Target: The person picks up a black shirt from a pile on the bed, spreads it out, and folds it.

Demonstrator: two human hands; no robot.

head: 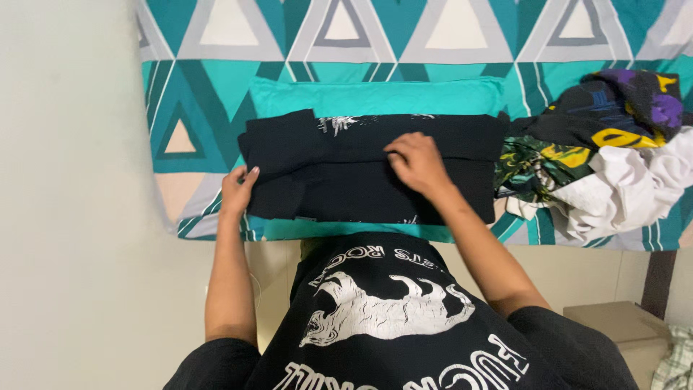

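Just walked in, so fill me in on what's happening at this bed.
A person is pressing both hands on a folded black printed garment lying on a teal cushion atop the bed's triangle-patterned cover. The left hand is at its left edge, the right hand flat on its middle. A heap of loose clothes lies to the right.

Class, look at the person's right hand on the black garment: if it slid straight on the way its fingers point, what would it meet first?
The right hand points left along the black folded garment; likely first meeting is the left hand at its edge, though depth is unclear.
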